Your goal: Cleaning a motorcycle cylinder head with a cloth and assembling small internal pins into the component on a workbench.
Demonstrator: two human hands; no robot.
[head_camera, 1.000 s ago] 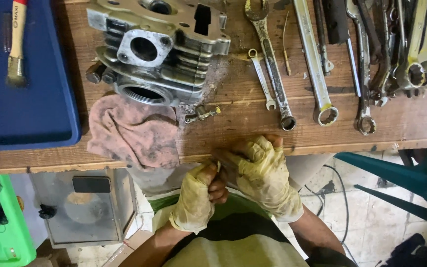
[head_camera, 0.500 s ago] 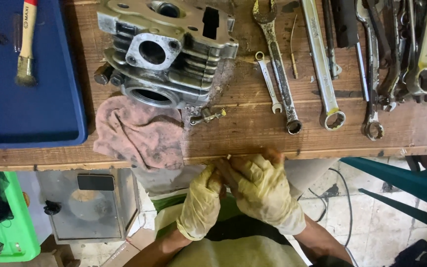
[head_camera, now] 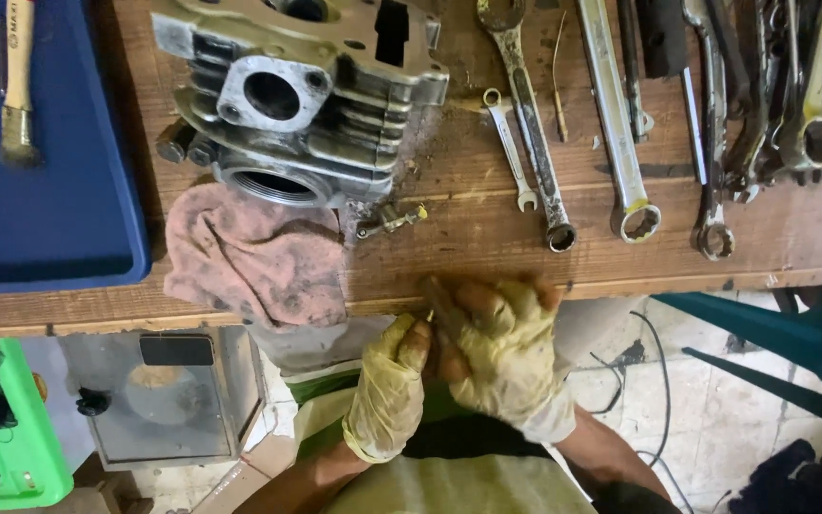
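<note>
**Small metal part pinched between two gloved hands at the bench edge**

Small metal part (head_camera: 427,306), thin and brownish, barely visible, at the front edge of the wooden bench (head_camera: 487,247), just below the planks.

Head view: left hand (head_camera: 387,390) in a soiled yellowish glove, fingers curled, thumb tip pressed against the part. Right hand (head_camera: 501,357) in a matching glove, closed around the same part from the other side, fingertips up against the bench edge. Both hands touching each other, clamped on the part; exact shape of it impossible to tell.

Above on the bench: grey finned engine cylinder head (head_camera: 297,95), partly resting on a pink rag (head_camera: 249,262). Small bolt-like fitting (head_camera: 390,220) just beside the rag. Row of wrenches (head_camera: 620,124) to the right. Blue tray (head_camera: 59,190) at left, hammer (head_camera: 18,86) lying in it.
</note>
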